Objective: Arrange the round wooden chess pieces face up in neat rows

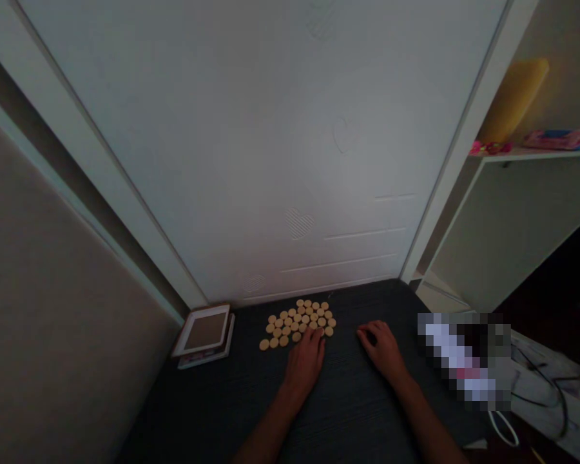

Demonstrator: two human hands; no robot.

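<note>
Several small round pale discs (294, 327), wooden-looking, lie flat in loose slanting rows on the dark tabletop (348, 412). My left hand (307, 354) rests at the front edge of these discs. Its fingers reach forward and touch the nearest ones, and the fingertips partly cover a disc. To the right of the discs and apart from them, my right hand (381, 347) lies low over the table. Its fingers are curled in, with thumb and forefinger close together; anything between them is too small to make out.
Left of the discs lies a small stack with a white-framed flat item (205, 330) on top. A white panel (290, 161) with embossed hearts rises behind the table. At right are a blurred-out object (464, 361), a white cable loop (504, 428) and a shelf (541, 154) with a yellow item (517, 100).
</note>
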